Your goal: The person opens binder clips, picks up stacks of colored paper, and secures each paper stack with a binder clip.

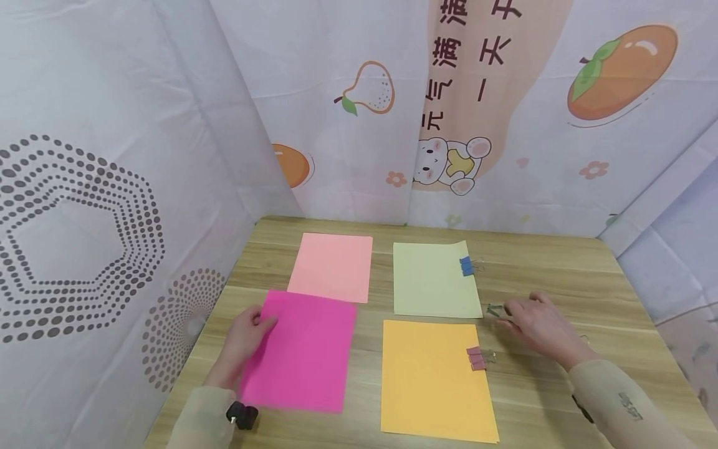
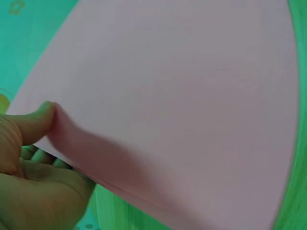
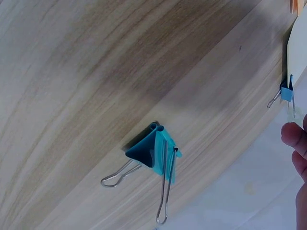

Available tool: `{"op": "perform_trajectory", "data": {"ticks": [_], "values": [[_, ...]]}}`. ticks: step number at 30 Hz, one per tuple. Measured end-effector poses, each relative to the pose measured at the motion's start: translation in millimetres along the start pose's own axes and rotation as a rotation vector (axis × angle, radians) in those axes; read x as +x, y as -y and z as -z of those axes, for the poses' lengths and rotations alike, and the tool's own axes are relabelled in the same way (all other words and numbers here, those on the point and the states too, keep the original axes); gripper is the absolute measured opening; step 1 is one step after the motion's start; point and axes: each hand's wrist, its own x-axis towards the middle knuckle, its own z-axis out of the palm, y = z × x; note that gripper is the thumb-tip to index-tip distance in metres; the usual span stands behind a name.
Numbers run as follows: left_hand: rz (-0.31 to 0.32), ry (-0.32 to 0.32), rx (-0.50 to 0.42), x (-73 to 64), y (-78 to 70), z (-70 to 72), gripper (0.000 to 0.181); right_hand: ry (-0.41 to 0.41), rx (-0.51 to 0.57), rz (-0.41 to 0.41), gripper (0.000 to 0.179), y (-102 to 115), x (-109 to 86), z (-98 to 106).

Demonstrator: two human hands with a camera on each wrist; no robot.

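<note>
My left hand (image 1: 245,340) pinches the left edge of a magenta paper (image 1: 305,352), thumb on top and fingers beneath. It looks pale pink in the left wrist view, where the thumb (image 2: 38,122) dents the sheet. Over on the right, my right hand (image 1: 535,321) grips a small dark green binder clip (image 1: 493,310) between thumb and fingers, by the lower right corner of the pale yellow-green paper (image 1: 434,280). A blue binder clip (image 1: 467,266) bites that paper's right edge. Below, orange-yellow paper (image 1: 434,380) carries a pink-red binder clip (image 1: 477,358) on its right edge.
Salmon-pink paper (image 1: 332,265) lies at the back left, partly covered by the magenta paper. A teal binder clip (image 3: 153,151) rests on the wooden table (image 3: 72,86) near the right wrist. Printed curtains (image 1: 336,143) hang behind and beside the table.
</note>
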Motion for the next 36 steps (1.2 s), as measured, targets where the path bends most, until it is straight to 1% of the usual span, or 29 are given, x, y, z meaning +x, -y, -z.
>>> {"op": "perform_trajectory", "data": {"ticks": [6, 10, 15, 21, 25, 28, 32, 36], "values": [[-0.047, 0.003, -0.129, -2.9, -8.5, -2.6, 0.029, -0.011, 0.005, 0.013, 0.062, 2, 3.2, 3], [-0.082, -0.001, -0.192, -3.2, -13.9, -4.7, 0.026, -0.014, 0.020, 0.025, 0.060, 5, 7.5, 5], [-0.129, -0.025, -0.257, -4.8, -19.5, -7.5, 0.021, -0.015, 0.032, 0.027, 0.061, 9, 13.4, 8], [-0.218, -0.056, -0.379, -8.4, -26.0, -10.8, 0.023, -0.043, 0.025, 0.048, 0.059, 12, 16.6, 8], [-0.237, -0.063, -0.446, -11.8, -32.9, -14.0, 0.025, -0.046, 0.025, 0.050, 0.059, 12, 16.7, 8], [-0.241, -0.063, -0.480, -13.1, -36.4, -16.6, 0.025, -0.038, 0.028, 0.048, 0.060, 14, 18.0, 9], [-0.252, -0.073, -0.512, -12.4, -37.5, -20.7, 0.023, -0.031, 0.033, 0.048, 0.060, 17, 21.8, 12], [-0.285, -0.093, -0.526, -12.0, -39.8, -24.9, 0.023, -0.020, 0.040, 0.051, 0.061, 20, 25.6, 13]]}}
